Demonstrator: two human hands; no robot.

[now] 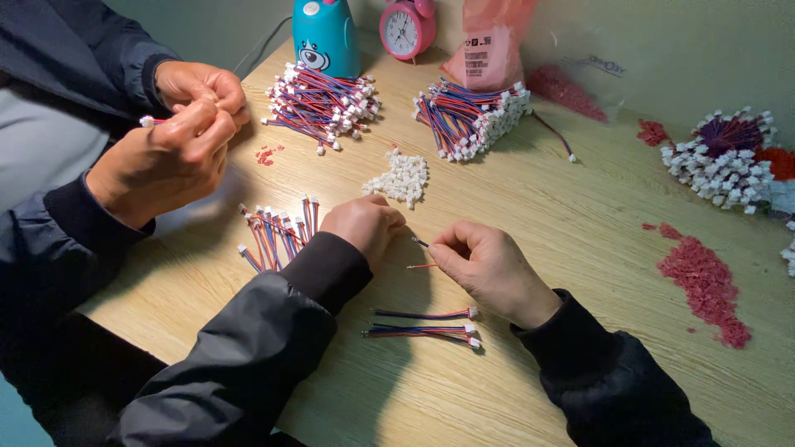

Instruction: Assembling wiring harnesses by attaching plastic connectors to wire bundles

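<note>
My right hand (489, 269) pinches a short red and blue wire pair (421, 253), whose bare ends stick out toward my left hand. My left hand (364, 225) rests curled on the wooden table (538, 199), just below a small heap of white plastic connectors (403, 177); I cannot tell whether it holds one. Left of it lies a fan of finished wires with white plugs (277, 232). A few more finished wires (426, 324) lie near my wrists.
Another person's two hands (178, 132) work on a wire at the left. Large bundles of plugged wires (321, 103) (470, 116) (722, 153) lie at the back, beside a teal toy (326, 35), a pink alarm clock (407, 28) and a pink bag (489, 45). Red scraps (704, 281) are scattered at the right.
</note>
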